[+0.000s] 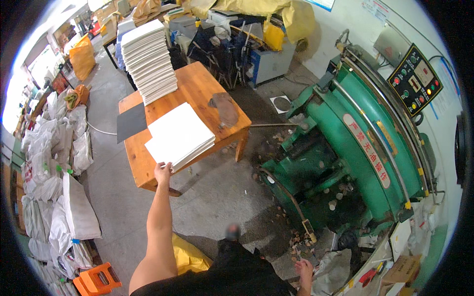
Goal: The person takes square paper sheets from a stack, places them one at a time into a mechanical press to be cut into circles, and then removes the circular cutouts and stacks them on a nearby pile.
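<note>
My left hand [163, 173] reaches out to the near corner of a low stack of white sheets [180, 130] on a wooden table [197, 81]. Its fingers close on the sheets' edge; how many sheets they pinch I cannot tell. Behind that stack rises a tall, slightly leaning pile of white sheets [150, 61]. A dark grey sheet [132, 123] overhangs the table's left edge, and a brown cloth-like piece [224, 109] lies on its right side. My right hand [304, 270] hangs low at the right, away from the table, its fingers loosely apart and seemingly holding nothing.
A large green press [335, 128] with a control panel [414, 80] stands at the right, small scraps scattered beneath it. White sacks [49, 138] line the left side, near an orange plastic stool [97, 279]. Covered equipment and a blue-grey cabinet [270, 65] stand behind the table.
</note>
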`<state>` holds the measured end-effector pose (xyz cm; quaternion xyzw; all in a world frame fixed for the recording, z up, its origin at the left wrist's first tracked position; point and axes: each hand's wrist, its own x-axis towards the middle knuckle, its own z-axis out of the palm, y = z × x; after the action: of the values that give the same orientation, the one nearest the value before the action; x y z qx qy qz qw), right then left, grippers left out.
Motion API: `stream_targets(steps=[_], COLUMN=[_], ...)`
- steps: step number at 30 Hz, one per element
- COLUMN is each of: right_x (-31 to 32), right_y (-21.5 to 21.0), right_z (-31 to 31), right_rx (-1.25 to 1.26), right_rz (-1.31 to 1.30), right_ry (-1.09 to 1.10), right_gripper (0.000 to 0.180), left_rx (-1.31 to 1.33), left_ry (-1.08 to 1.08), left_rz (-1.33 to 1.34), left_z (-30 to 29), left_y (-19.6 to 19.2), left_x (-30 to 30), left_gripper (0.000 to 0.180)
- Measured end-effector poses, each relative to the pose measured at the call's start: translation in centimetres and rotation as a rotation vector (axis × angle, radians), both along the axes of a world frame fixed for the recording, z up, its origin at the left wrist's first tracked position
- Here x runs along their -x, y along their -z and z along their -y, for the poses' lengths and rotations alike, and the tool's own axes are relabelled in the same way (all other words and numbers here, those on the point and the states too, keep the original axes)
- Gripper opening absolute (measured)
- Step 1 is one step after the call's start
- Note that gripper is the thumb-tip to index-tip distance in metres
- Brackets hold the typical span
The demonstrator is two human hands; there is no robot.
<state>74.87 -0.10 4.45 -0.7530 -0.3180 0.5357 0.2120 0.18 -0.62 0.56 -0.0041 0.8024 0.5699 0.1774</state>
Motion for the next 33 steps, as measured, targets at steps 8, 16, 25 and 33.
stream_targets(steps=[8,16,25,33], right_x=[-4.9,-7.5,2.9,-3.7], right_y=[8.4,10.2,-17.5,-17.9], right_z=[5.7,13.7,-8.8,-28.1], right_rx=[0.254,0.333,-0.478,-0.720], right_rz=[-0.026,0.137,-0.406,-0.540], right_ry=[-0.154,-0.111,0.267,0.541], right_gripper=[0.026,0.025,0.027,0.033], left_rx=[-0.392,-0.553,-0.844,-0.396], left_ry=[0.071,0.080,0.489,0.930], left_rz=[0.330,0.374,0.367,0.545], left_z=[5.6,7.8,-8.0,-11.6], left_y=[1.9,-5.2,-24.4,-21.2], left_x=[1.0,-3.9,-15.3,-31.2], left_gripper=[0.015,0.043,0.052,0.063])
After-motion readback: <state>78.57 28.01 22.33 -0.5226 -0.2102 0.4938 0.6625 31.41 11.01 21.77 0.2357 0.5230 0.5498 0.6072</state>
